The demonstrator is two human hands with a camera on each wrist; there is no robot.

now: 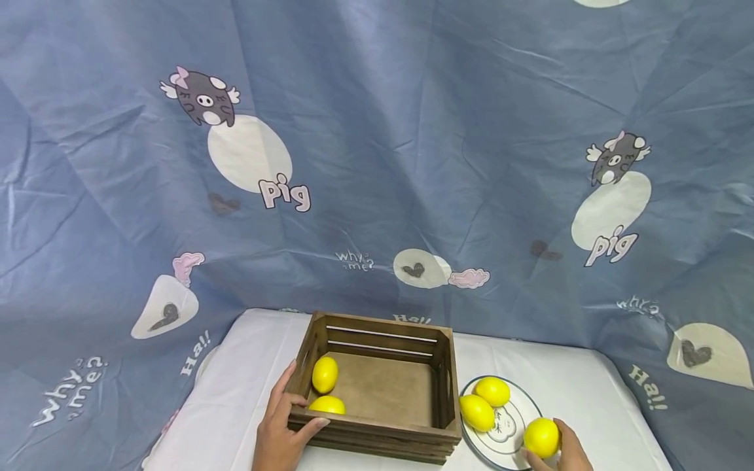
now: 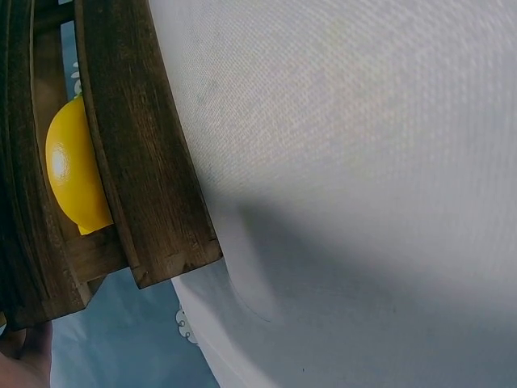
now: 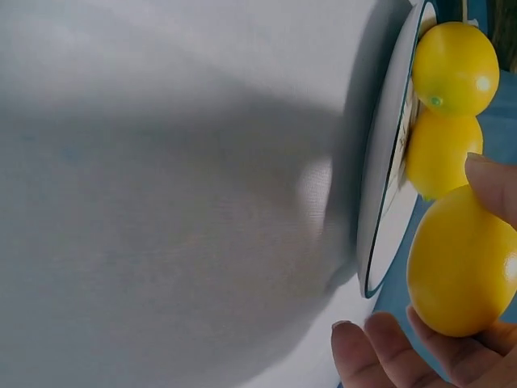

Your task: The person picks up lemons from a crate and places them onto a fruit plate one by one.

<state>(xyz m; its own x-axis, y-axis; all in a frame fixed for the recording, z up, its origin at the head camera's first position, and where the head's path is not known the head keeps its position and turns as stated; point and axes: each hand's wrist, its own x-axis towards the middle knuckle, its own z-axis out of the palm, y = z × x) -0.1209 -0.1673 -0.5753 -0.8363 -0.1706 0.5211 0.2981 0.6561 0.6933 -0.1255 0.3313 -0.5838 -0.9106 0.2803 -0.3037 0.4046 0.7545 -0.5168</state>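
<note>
A yellow lemon (image 1: 541, 437) is pinched between the thumb and fingers of my right hand (image 1: 570, 451), over the right edge of a white plate (image 1: 521, 407). In the right wrist view the held lemon (image 3: 462, 263) appears clear of the plate's rim. Two more lemons lie side by side on the plate, one farther back (image 1: 492, 391) and one at the left (image 1: 477, 413). My left hand (image 1: 283, 425) grips the front left corner of a brown wooden crate (image 1: 383, 432), thumb along the front rim. Inside the crate, two lemons sit at its left end, one behind (image 1: 325, 374) the other (image 1: 327, 405).
Crate and plate stand close together on a white-covered table (image 1: 218, 405), the plate to the right. Behind and around the table hangs a blue cloth (image 1: 365, 131) printed with pigs and lettering. The crate's slatted sides rise around its flat floor (image 1: 389, 389).
</note>
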